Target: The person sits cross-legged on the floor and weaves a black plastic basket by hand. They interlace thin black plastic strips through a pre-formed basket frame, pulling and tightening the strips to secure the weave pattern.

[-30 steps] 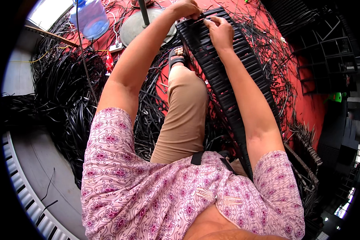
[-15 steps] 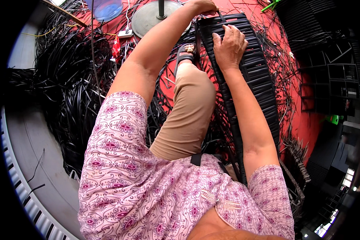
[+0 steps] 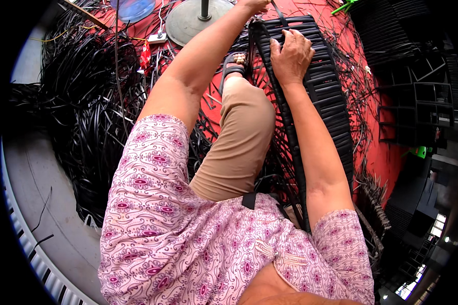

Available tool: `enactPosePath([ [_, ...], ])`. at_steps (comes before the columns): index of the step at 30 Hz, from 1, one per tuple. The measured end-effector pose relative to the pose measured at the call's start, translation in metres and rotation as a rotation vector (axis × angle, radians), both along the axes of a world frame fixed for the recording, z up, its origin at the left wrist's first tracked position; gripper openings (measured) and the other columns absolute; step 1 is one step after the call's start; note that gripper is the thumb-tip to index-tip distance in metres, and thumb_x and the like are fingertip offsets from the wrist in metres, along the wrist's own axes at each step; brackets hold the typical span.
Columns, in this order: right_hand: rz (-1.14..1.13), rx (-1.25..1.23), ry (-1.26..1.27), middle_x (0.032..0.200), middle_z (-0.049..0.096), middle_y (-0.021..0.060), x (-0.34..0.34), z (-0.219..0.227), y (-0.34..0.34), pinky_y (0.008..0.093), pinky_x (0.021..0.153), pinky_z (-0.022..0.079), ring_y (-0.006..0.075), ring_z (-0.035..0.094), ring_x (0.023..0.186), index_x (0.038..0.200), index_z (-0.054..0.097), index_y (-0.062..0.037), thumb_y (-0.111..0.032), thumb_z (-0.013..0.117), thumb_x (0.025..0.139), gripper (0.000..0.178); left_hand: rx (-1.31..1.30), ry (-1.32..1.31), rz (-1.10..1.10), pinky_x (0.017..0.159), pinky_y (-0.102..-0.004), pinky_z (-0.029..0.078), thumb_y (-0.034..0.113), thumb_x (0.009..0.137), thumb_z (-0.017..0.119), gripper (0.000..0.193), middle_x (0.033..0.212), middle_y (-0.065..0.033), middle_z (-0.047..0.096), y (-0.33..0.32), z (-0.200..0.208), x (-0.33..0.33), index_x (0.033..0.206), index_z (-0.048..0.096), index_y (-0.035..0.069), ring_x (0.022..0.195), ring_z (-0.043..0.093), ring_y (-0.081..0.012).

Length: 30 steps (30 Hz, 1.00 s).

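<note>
A long black panel, wound crosswise with flat plastic strips, slants down in front of me on the right. My left hand, partly cut off by the top edge, is closed on a black plastic strip pulled up from the panel's far end. On the panel just below that strip rests my right hand. Its thumb and bent fingers stand apart, with the fingertips close to the strip's base; what lies under the palm is hidden.
Loose black strips lie heaped on the left. Beyond my sandalled foot stand a round grey base with a pole and a white power socket. Black frames stack up on the right beside the red floor.
My left hand has moved up and slightly left, drawing the strip out longer above the panel. My right hand has stayed nearly in place.
</note>
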State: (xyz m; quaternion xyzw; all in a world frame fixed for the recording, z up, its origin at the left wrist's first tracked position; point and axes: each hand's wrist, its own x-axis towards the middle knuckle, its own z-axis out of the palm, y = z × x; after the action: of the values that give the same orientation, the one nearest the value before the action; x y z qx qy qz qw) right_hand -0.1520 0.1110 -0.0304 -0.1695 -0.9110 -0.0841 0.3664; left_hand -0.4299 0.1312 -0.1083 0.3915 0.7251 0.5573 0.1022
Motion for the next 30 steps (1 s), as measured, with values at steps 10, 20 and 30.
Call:
enactPosePath([
  [10, 0.125, -0.155, 0.067, 0.131, 0.059, 0.0093, 0.032, 0.012, -0.003, 0.0481, 0.106, 0.035, 0.0292, 0.051, 0.126, 0.125, 0.063, -0.0092, -0.041, 0.075, 0.08, 0.056, -0.077, 0.307, -0.035, 0.065, -0.0401, 0.055, 0.021, 0.093, 0.061, 0.039, 0.091, -0.0103, 0.074, -0.007, -0.002, 0.021, 0.129, 0.06, 0.005, 0.078, 0.07, -0.0257],
  [20, -0.5, -0.685, 0.586, 0.12, 0.067, 0.0178, 0.44, 0.082, 0.031, 0.0336, 0.096, 0.048, 0.0231, 0.065, 0.109, 0.127, 0.063, 0.0011, -0.037, 0.068, 0.092, 0.052, -0.193, 0.951, -0.31, 0.1, -0.0356, 0.049, 0.005, 0.098, 0.039, 0.054, 0.133, -0.0112, 0.063, -0.008, -0.027, -0.007, 0.15, 0.044, 0.017, 0.116, 0.064, -0.0258],
  [30, -0.552, -1.687, 0.672, 0.103, 0.071, 0.0079, 0.6, 0.016, -0.069, 0.0306, 0.08, 0.053, 0.0175, 0.068, 0.089, 0.123, 0.064, -0.0037, -0.059, 0.054, 0.096, 0.062, -0.255, 0.836, -0.26, 0.108, -0.034, 0.042, 0.022, 0.107, 0.024, 0.048, 0.142, -0.011, 0.057, -0.005, -0.07, -0.085, 0.149, 0.047, 0.014, 0.127, 0.056, -0.0248],
])
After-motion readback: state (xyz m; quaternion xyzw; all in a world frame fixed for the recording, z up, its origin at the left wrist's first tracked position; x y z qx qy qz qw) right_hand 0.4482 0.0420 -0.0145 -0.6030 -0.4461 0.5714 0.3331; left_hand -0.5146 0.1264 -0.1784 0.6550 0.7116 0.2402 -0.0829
